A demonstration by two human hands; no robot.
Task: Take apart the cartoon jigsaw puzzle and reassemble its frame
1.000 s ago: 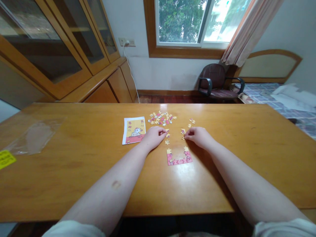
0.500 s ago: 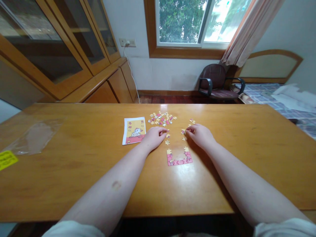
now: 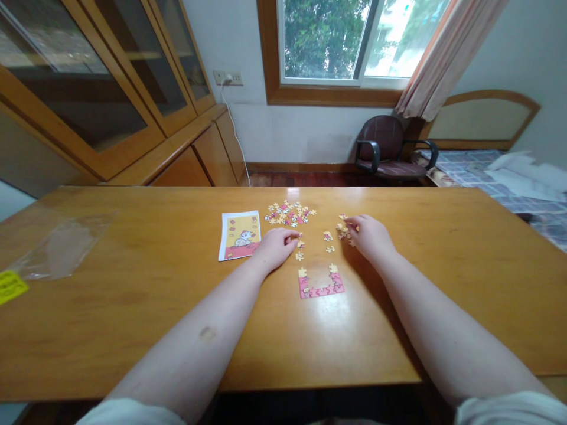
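My left hand [image 3: 277, 245] rests on the table, its fingers pinched on a small puzzle piece [image 3: 300, 235] at the top of a short column of loose pieces. My right hand [image 3: 370, 235] is over a small group of yellow puzzle pieces [image 3: 340, 228], fingers drawn together; what lies between the fingertips is hidden. Left of that group, two loose pieces [image 3: 328, 236] lie one below the other. Nearer me is a joined U-shaped puzzle border [image 3: 321, 291], pink below with yellow upper ends. A picture sheet [image 3: 239, 236] of a white animal lies left of my left hand.
A heap of mixed puzzle pieces [image 3: 290, 213] lies beyond my hands. On the left of the wooden table [image 3: 155, 283] are a clear plastic bag [image 3: 66, 242] and a yellow label [image 3: 12, 285]. An armchair [image 3: 383, 144] stands past the far edge.
My right hand has left the piece in the right-hand column and moved right and slightly away, over the small group of pieces. My left hand has stayed in place.
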